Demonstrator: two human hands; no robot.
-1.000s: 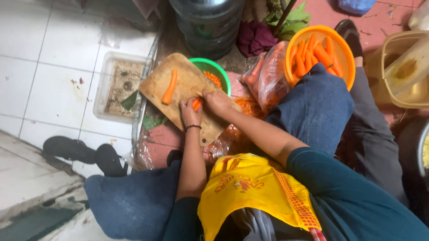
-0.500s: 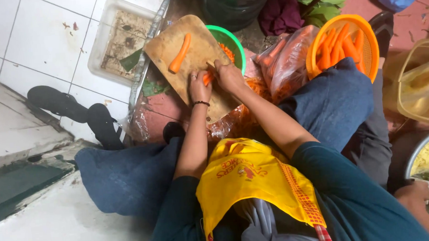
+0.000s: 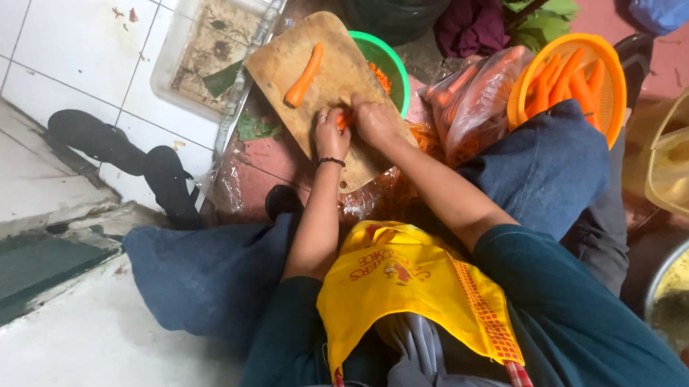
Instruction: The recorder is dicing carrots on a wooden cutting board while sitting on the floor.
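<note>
Mid-chop: left hand (image 3: 331,134) pins a carrot piece (image 3: 345,120) on the cutting board (image 3: 279,62), right hand (image 3: 376,120) closed beside it (knife not visible), next cut needs fingertips tucked.

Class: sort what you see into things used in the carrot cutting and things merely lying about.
In use: left hand, right hand, carrot piece, wooden cutting board, whole carrot, green bowl, orange basket.

Lying about: black shoes, maroon cloth, plastic tray.

Orange basket (image 3: 526,95) of carrots, clear tray (image 3: 173,66), black shoes (image 3: 122,152), purple cloth (image 3: 472,25)
</note>
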